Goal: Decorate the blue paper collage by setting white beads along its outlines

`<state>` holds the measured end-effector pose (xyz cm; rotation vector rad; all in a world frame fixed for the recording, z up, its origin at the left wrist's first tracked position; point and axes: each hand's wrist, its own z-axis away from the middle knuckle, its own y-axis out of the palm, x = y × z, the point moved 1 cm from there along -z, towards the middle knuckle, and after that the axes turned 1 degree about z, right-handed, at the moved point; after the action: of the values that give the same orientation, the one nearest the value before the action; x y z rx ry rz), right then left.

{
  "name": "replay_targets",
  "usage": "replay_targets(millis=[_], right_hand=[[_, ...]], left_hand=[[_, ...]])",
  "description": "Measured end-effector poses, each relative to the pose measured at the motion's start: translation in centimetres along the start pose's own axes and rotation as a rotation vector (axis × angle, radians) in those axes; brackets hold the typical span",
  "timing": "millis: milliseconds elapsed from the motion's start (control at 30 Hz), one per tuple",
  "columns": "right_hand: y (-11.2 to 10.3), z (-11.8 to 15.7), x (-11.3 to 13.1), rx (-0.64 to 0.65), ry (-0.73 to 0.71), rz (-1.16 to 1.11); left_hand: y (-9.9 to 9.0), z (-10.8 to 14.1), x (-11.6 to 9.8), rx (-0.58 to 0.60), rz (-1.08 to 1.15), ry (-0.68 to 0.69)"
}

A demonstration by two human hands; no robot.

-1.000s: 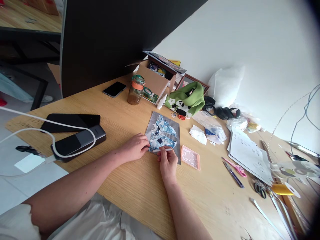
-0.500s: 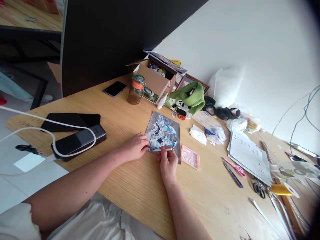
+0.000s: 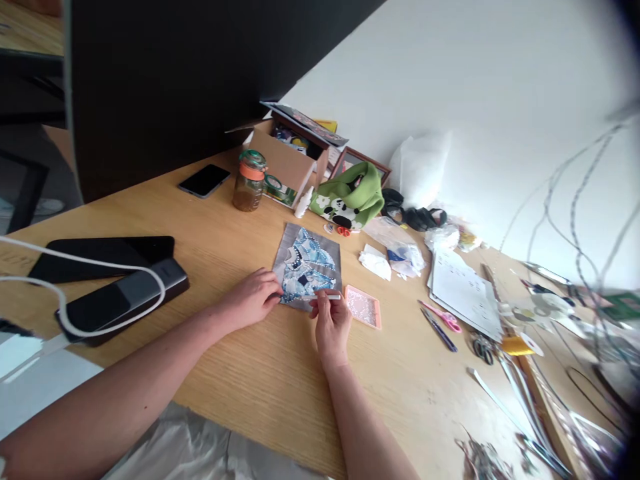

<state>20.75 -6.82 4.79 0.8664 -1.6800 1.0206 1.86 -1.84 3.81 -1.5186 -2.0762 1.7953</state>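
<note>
A grey sheet of cloth (image 3: 285,248) lies flat on the table, bearing a blue and white dress-like design edged with small white dots. Over its lower right edge, my right hand (image 3: 332,328) pinches a slim white pen-like stick (image 3: 330,297), whose tip points left across the bottom of the design. At the lower left corner of the cloth rests my left hand (image 3: 255,297), fingers loosely bent and lying at the edge, apparently holding nothing. Just right of the cloth is a shallow pink tray (image 3: 379,313) with tiny whitish pieces in it.
A jar (image 3: 249,183), phone (image 3: 204,181), cardboard box (image 3: 285,157), white bottle (image 3: 303,203) and green panda bag (image 3: 357,197) stand behind. On the left lie a power bank (image 3: 123,297) and white cable. Pink scissors (image 3: 449,320), a dark pen (image 3: 440,329) and papers (image 3: 463,290) lie right.
The whole scene has shifted left in view as the camera turned right. Both hands keep nearly the same place at the cloth, with the stick still in my right hand.
</note>
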Motion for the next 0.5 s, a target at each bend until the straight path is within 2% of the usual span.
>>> replay_targets(millis=[167,333,433,500], right_hand=[[-4.7,-2.7,0.4,-0.134,-0.013,0.047],[-10.0,-4.5,-1.5,-0.321,0.014,0.103],[-11.4,-4.6,-3.3,-0.413,0.055,0.126],[-11.6,-4.4,-4.0,-0.411,0.068,0.174]], left_hand=[[0.3,0.0,0.7,-0.014,0.020,0.046],[0.6,0.0,1.2,-0.044,0.033,0.077],[0.8,0.0,1.4,-0.055,0.035,0.088],[0.9,0.1,1.5,-0.058,0.035,0.092]])
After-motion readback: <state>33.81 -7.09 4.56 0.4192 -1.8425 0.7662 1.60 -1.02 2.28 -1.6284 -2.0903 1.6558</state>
